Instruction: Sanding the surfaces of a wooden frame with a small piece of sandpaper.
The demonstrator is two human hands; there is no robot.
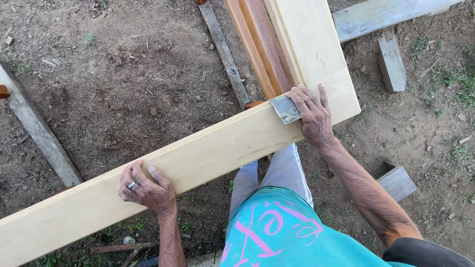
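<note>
The left hand (147, 189) grips the near edge of a long pale board (198, 163), fingers curled over it. The board lies across the view above bare dirt (123, 89). The right hand (312, 116) presses a small grey scraper (286, 109) flat on the board near its corner, fingers close together on top. Grey planks (42, 133) lie on the dirt.

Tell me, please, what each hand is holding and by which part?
Left hand grips the pale wooden frame by its near edge; right hand presses a grey sanding pad by its right end.
</note>
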